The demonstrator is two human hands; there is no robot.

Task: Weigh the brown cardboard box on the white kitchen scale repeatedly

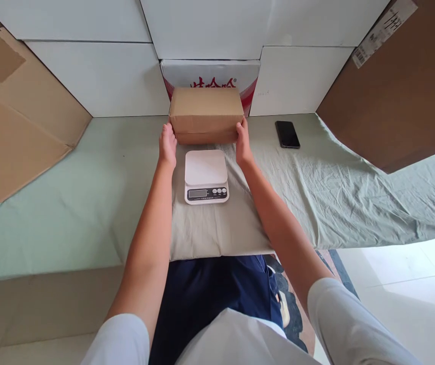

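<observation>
The person is reaching both arms forward over the cloth-covered tabletop (pixel 88 203) and is holding a closed cardboard box (pixel 206 114) near the middle of its far edge. The left hand (pixel 168 144) is pressing against the box's left end and the right hand (pixel 242 143) against its right end — the fingers of each are wrapping the lower corners, so the box is being clamped between the two palms rather than pinched. The box's long axis is running left to right, parallel to the far edge, and both hands are sitting equally close to it, one at each short end. Directly nearer the person, just beside the box's front face and between the two forearms, a white digital scale (pixel 206 176) is resting on the cloth with its display facing the near edge. A dark phone (pixel 287 134) is lying well apart toward the far right — and a printed carton (pixel 210 76) is standing behind the box against the white wall.
</observation>
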